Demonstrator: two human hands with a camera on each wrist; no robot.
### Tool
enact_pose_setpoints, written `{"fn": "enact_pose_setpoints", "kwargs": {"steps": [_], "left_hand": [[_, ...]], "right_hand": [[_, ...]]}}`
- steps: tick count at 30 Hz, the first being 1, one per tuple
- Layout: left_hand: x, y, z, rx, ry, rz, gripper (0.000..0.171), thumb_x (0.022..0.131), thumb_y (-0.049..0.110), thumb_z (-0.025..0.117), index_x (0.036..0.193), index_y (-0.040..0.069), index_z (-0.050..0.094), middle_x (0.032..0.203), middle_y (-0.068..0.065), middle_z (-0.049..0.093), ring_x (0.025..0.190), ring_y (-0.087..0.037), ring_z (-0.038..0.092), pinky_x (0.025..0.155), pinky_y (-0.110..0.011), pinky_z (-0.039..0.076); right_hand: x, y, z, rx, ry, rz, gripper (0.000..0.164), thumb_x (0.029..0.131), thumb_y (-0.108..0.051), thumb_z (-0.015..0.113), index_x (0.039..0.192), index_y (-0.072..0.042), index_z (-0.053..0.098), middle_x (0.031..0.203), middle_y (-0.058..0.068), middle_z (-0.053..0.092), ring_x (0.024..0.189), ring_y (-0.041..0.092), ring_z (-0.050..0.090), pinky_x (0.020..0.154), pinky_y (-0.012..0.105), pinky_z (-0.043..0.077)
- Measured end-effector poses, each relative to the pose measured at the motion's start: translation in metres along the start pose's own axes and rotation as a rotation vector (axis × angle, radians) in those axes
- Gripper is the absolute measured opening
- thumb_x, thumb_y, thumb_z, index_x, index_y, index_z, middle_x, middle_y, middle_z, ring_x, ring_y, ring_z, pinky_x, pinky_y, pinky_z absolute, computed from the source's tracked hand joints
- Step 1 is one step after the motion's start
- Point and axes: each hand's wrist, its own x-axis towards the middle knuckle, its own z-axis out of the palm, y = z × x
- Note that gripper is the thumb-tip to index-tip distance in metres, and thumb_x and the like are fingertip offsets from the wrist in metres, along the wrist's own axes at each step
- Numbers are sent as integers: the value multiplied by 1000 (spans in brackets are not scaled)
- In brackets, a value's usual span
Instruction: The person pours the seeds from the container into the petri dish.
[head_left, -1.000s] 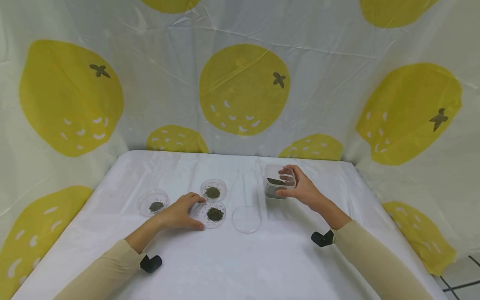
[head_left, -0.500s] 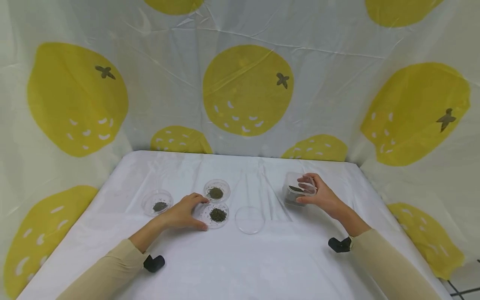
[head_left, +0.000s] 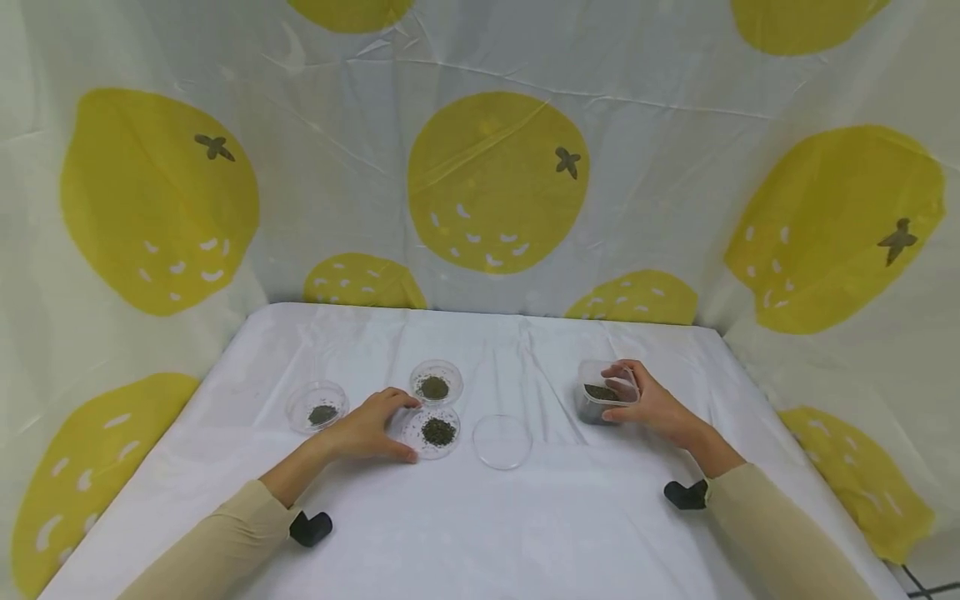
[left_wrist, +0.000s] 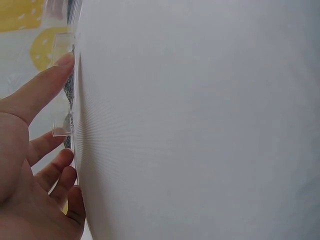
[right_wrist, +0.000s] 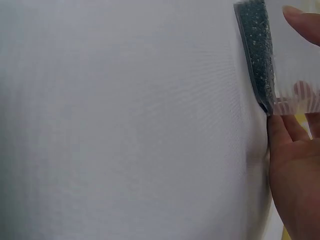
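Note:
My left hand (head_left: 363,432) holds a small clear petri dish (head_left: 427,453), thumb on its near side and fingers at the far side. Dark green crumbled flakes (head_left: 438,432) lie in that dish. In the left wrist view the thumb touches the dish's clear wall (left_wrist: 57,46). On the right, my right hand (head_left: 660,413) grips a clear square plastic tub (head_left: 591,410) by its side. Dark green flakes partly fill the tub; in the right wrist view they form a thick layer (right_wrist: 257,47) at its bottom, which stands on or just above the cloth.
Behind the held dish is another petri dish (head_left: 453,371) with greenish flakes. A third dish (head_left: 297,410) with greyer flakes sits at the left, near the left forearm. A flat clear round lid or dish (head_left: 502,464) lies between the hands. Lemon-printed curtain (head_left: 498,183) surrounds the white-covered table (head_left: 495,542).
My right hand has moved right and a little nearer with the tub, lowering it to the table. The left hand stays at its dish. The view has shifted slightly.

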Motion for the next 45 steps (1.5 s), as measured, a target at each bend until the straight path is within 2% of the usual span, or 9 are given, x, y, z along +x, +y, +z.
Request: {"fn": "enact_pose_setpoints", "kwargs": {"steps": [19,25,28,31,35,39,45], "left_hand": [[-1,-1,0,7,0,-9,83,60,50,82,128,15,52,128,-1,45,120,-25,38,101,-45,30],[-1,0,-1,14,4,0,82,60,50,82,128,14,52,128,-2,45,120,-26,39,101,-46,30],[0,1,-1,14,3,-4,82,60,49,83,128,14,52,128,-2,45,120,-26,38,101,-46,30],[0,1,-1,5,0,-8,82,61,48,83,128,14,51,128,-2,44,121,-26,38,101,-46,30],[1,0,0,8,-9,-17,83,60,50,82,129,15,51,129,-1,44,121,-25,38,101,-45,30],[0,-1,-1,22,-2,-28,83,59,51,82,128,17,51,128,0,44,121,-23,38,101,-44,30],[1,1,-2,-5,-13,-4,82,61,50,82,128,14,51,129,-4,44,121,-27,38,100,-47,30]], "right_hand": [[0,3,0,12,-21,5,84,73,-9,79,135,-11,22,143,9,30,135,28,22,89,19,40],[0,2,1,-50,14,22,89,71,-15,81,137,-14,22,144,9,32,135,26,23,90,17,35],[0,0,1,-64,11,27,94,71,-14,81,141,-19,18,146,11,29,135,27,21,96,26,32],[-1,-3,0,-76,2,20,104,69,-12,83,144,-27,12,147,13,25,136,28,17,103,42,22],[-4,-9,-2,-125,-4,17,114,68,-13,83,145,-39,3,150,12,17,137,33,8,101,62,13],[-7,-20,-5,-175,9,25,112,71,-17,82,144,-44,1,151,9,12,137,36,4,98,66,18],[-13,-40,-6,-231,4,-19,109,72,-17,81,146,-38,5,151,11,13,138,32,6,99,62,22]]}}
